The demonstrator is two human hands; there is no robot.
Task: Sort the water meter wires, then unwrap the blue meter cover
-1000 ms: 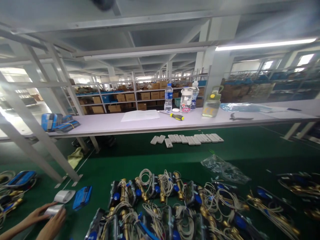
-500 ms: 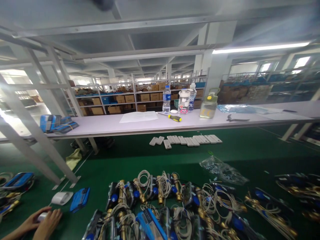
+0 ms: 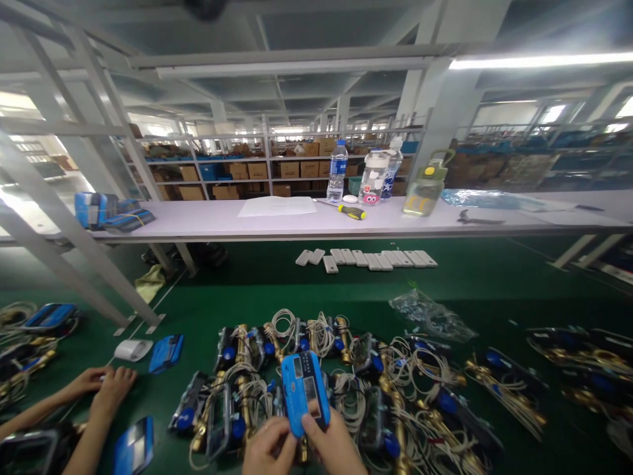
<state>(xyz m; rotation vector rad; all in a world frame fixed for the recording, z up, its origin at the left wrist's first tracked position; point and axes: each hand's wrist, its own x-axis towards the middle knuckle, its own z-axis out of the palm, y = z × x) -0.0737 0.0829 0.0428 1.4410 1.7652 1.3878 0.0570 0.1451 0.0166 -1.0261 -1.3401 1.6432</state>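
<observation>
From the head view, my left hand (image 3: 267,448) and my right hand (image 3: 332,443) met at the bottom edge, and together they kept a closed grip on a blue meter (image 3: 305,390), thumbs pressed on its lower end, its display face turned up toward me. It stood tilted just above the heap of brass-and-blue meters with coiled white cables (image 3: 346,382) that spread across the green table (image 3: 277,297) in front of me.

To my far left a co-worker's hands (image 3: 106,386) lay flat on the green surface, beside a white roll (image 3: 132,349) and a loose blue cover (image 3: 167,352). A clear plastic bag (image 3: 425,315) lay to the right of the heap, and a row of small white covers (image 3: 368,258) lay further back.

Beyond that ran a long white shelf (image 3: 222,221) carrying a sheet of paper (image 3: 277,206), a yellow-handled screwdriver (image 3: 352,212), a water bottle (image 3: 337,171), other drink bottles beside it and a blue case (image 3: 106,211) at its left end. Behind it the room opened into a warehouse of metal racks with cardboard boxes (image 3: 257,173), under a strip light (image 3: 539,61).
</observation>
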